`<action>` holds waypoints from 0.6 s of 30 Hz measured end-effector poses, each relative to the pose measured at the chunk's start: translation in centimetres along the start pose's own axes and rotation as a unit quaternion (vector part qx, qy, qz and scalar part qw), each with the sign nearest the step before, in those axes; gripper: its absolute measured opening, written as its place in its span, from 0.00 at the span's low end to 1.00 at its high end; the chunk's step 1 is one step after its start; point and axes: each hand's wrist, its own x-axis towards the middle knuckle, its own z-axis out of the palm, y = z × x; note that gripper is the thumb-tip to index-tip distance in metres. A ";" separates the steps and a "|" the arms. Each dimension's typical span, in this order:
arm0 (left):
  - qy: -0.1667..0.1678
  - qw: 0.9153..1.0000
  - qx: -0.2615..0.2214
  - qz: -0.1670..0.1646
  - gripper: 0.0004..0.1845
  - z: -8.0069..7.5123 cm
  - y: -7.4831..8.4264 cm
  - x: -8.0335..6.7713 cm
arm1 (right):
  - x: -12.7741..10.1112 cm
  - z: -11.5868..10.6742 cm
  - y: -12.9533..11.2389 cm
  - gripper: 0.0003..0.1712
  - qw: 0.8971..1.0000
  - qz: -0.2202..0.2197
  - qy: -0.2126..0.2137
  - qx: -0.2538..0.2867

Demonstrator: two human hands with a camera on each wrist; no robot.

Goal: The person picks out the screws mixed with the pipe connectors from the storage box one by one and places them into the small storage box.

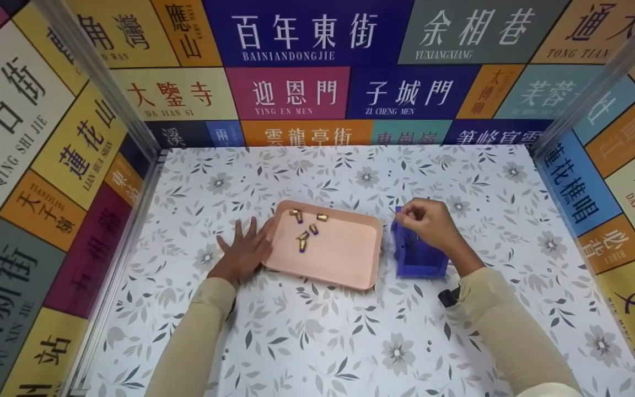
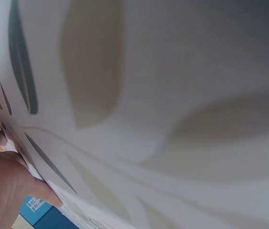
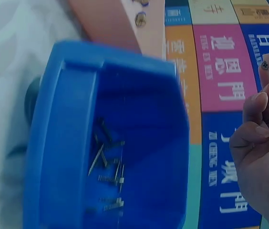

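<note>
A pink tray (image 1: pixel 334 259) lies on the table, with several small brass-coloured fittings (image 1: pixel 313 229) in its left part. My left hand (image 1: pixel 243 248) rests spread at the tray's left edge, its fingertips on the rim; the left wrist view shows part of this hand (image 2: pixel 5 183) close to the table surface. Over the far end of a blue bin (image 1: pixel 422 271), my right hand (image 1: pixel 430 220) pinches a screw between thumb and index finger. The screw's cross-slotted head (image 3: pixel 265 65) shows in the right wrist view. Several more screws (image 3: pixel 108 179) lie loose inside the bin.
A white floral cloth (image 1: pixel 317 342) covers the table. Panels with large printed characters (image 1: pixel 295 91) stand along the back and both sides. A dark band (image 1: pixel 448 298) sits at the right wrist. The bin stands just right of the tray.
</note>
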 end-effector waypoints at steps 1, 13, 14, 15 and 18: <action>0.000 1.000 0.003 0.000 0.30 0.0 0.0 0.0 | -0.3 -0.5 0.4 0.05 1.000 0.006 0.006 -0.007; 0.002 1.000 -0.002 0.000 0.30 -0.1 0.0 -0.1 | -2.8 -4.0 4.5 0.07 0.996 0.060 0.040 -0.054; 0.002 1.000 -0.002 0.002 0.30 -0.1 0.0 -0.1 | -2.9 -4.1 4.7 0.07 0.996 0.062 0.039 -0.056; 0.001 1.000 -0.001 0.003 0.30 -0.1 0.0 -0.1 | -3.0 -4.2 4.9 0.07 0.996 0.065 0.038 -0.057; 0.001 1.000 0.003 0.007 0.30 -0.1 0.0 -0.2 | -3.2 -4.3 5.3 0.07 0.995 0.069 0.038 -0.060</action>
